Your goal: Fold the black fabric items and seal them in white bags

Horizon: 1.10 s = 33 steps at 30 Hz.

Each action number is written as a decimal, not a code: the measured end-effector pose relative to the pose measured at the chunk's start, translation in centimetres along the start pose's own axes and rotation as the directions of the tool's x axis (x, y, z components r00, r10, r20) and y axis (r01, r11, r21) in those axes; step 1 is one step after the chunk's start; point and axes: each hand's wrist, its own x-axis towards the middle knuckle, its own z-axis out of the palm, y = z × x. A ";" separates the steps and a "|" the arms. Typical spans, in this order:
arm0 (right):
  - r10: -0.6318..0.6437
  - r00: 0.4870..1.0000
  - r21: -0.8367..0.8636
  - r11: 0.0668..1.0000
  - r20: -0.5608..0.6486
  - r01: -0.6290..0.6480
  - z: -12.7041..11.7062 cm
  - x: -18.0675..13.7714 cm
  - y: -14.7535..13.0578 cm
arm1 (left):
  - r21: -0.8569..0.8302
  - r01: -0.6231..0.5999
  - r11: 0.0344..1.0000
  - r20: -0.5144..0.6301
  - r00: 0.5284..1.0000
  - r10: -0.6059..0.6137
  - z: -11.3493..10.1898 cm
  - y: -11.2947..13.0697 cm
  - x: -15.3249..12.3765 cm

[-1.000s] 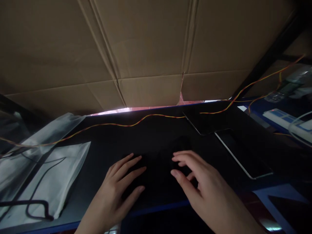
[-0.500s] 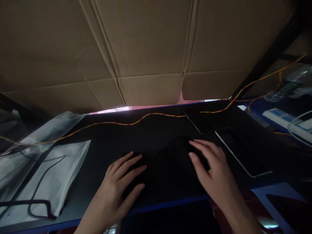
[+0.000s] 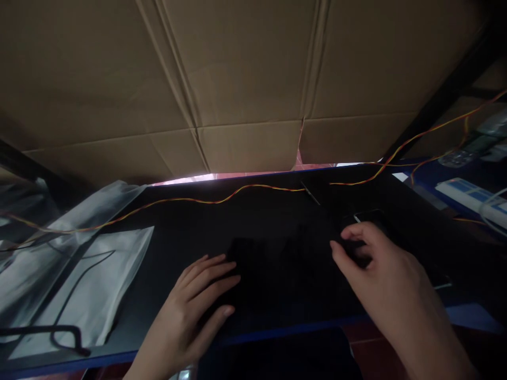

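Palm down on the left part of the black tabletop (image 3: 190,216), my left hand (image 3: 202,301) is open with its fingers stretched to the right. Between my hands lies a very dark, soft-edged black shape (image 3: 269,274), too dim to name; my left fingertips reach its left side. My right hand (image 3: 384,264) is over the right side, fingers bent and thumb apart, with nothing visible between them. Under and behind it is a flat black slab with a thin silver edge (image 3: 442,285), like a tablet or phone, partly hidden by the hand. Another dark flat panel (image 3: 320,195) lies farther back.
Translucent plastic bags (image 3: 91,274) with a black cable (image 3: 65,328) lie at the left. A twisted red-yellow wire (image 3: 190,200) crosses the back. Cardboard (image 3: 245,68) stands behind. On the right are a clear bottle (image 3: 459,157) and a white-blue box (image 3: 471,198).
My right hand has moved right, over the silver-edged slab, and its fingers have bent more. My left hand has stayed nearly in place. The view has shifted slightly.
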 end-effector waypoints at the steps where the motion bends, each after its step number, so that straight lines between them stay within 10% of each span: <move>1: -0.053 0.999 0.004 0.999 -0.014 0.053 -0.2 -0.3 -1.2 | -0.006 -0.025 1.000 0.020 0.999 0.025 0.1 0.0 0.1; 7: -0.307 0.903 0.653 0.756 0.299 0.041 1.3 -2.2 -6.7 | 0.000 -0.068 0.998 0.070 0.995 0.068 0.4 0.3 0.2; 10: -0.282 0.933 0.779 0.627 0.224 0.002 2.3 -2.2 -5.2 | -0.020 -0.065 0.998 0.056 0.996 0.066 0.2 0.6 0.1; 15: -0.360 0.921 0.566 0.795 0.152 0.217 3.7 -2.0 -1.5 | -0.104 0.016 0.994 0.011 1.000 -0.015 0.1 0.9 0.5; 22: -0.519 0.837 0.496 0.780 0.175 0.381 5.7 -3.5 -3.9 | -0.131 0.103 0.986 0.035 0.994 -0.099 0.3 0.3 0.5; 28: -0.504 0.841 0.300 0.847 0.196 0.438 5.7 -3.5 -4.0 | -0.117 0.147 0.982 -0.225 0.959 -0.170 -0.8 3.1 2.5; 33: -0.440 0.892 0.304 0.868 0.104 0.392 6.0 -3.6 -5.2 | 0.030 0.116 0.993 0.013 0.993 -0.116 1.6 4.5 4.9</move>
